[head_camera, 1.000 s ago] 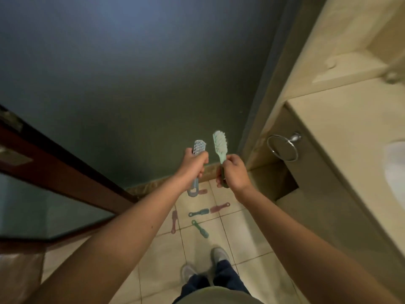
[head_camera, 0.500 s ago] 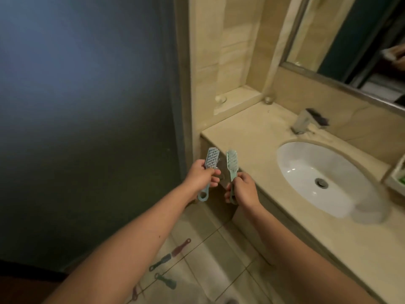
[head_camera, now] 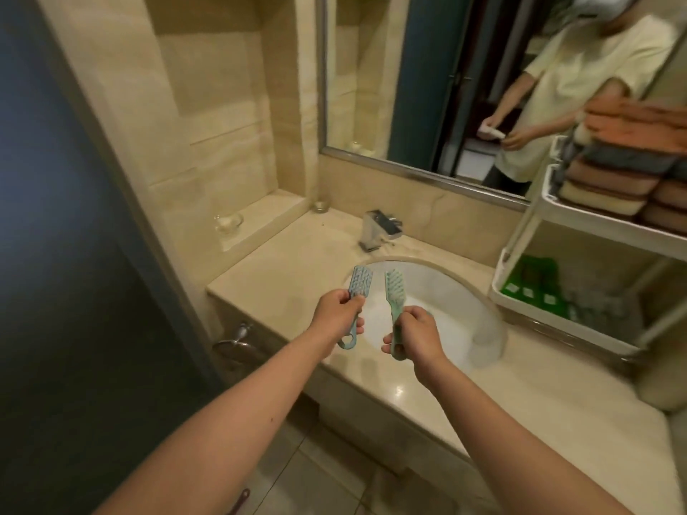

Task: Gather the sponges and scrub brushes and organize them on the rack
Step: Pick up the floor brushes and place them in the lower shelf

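well, the long beige stone tabletop (head_camera: 282, 269) runs along the wall under a wide framed mirror (head_camera: 427, 87). at its right end stands the white two-tier plastic rack (head_camera: 602, 219). its upper tier is stacked with folded towels (head_camera: 624, 158) in orange, grey and brown, and its lower tier holds flat green packets (head_camera: 531, 280). the white oval sink (head_camera: 464, 310) lies between the person and that rack.

both hands hang over the near-left part of the sink. the left hand (head_camera: 336, 310) grips the handle of a blue-grey plastic scrub brush (head_camera: 360, 284). the right hand (head_camera: 418, 334) is wrapped round the handle of a mint-green plastic scrub brush (head_camera: 394, 288). the brushes stand nearly upright, long axes side by side, bristle heads up and away, handle ends down.

the rack lies to the right and a little beyond, so the right hand is nearer and its brush probably goes first. the lower tier looks the likelier spot, since towels fill the upper. the rack's slanting posts and the packets could crowd the way in.

a chrome faucet (head_camera: 379, 230) sits behind the sink, and a small glass dish (head_camera: 227, 221) on the left ledge.
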Motion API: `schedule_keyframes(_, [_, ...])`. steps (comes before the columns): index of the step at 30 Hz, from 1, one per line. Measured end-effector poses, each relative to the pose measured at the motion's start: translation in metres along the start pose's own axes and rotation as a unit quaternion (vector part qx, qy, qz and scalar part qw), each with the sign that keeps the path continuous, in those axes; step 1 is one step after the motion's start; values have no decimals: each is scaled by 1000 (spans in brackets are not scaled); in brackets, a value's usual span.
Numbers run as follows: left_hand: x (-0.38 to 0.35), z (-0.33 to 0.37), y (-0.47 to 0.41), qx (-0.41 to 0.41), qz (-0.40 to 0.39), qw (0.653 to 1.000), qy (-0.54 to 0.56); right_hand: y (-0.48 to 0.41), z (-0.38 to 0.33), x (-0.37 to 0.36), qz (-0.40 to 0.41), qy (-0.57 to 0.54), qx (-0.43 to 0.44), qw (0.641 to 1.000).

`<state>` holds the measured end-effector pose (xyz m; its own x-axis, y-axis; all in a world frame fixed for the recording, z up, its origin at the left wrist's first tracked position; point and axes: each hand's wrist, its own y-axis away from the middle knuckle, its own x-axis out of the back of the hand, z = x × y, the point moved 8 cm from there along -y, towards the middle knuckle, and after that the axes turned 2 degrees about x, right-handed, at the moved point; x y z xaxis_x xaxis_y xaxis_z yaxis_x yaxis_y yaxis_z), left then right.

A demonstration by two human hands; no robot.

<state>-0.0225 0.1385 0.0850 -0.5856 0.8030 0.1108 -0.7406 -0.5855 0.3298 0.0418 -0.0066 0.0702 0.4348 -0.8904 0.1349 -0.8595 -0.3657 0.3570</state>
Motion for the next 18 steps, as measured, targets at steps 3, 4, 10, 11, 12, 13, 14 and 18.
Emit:
schedule_keyframes(3, [-43,10,-12,-6,-44,998,-35,-11,3,37,44,-27,-10,999])
schedule_keyframes(4, [-57,13,-16,-7,-61,997,-49,-14,5,48,60,-39,-11,997])
schedule_keyframes(10, [-137,28,-38,-9,-161,981,-108,-31,10,114,168,-82,-11,982])
schedule_keyframes(11, [-150,31,-42,-11,-180,977,-117,-33,10,124,188,-85,-11,978])
schedule_keyframes(12, [-164,34,-47,-12,-199,972,-125,-36,10,135,207,-87,-12,974])
schedule_keyframes(13, [-178,37,-51,-13,-218,967,-131,-38,10,145,225,-90,-13,970])
schedule_keyframes(14, [-191,40,-55,-16,-235,962,-137,-40,10,154,242,-91,-14,966])
schedule_keyframes(18, [-240,45,-70,-27,-299,940,-161,-45,11,189,313,-97,-18,945])
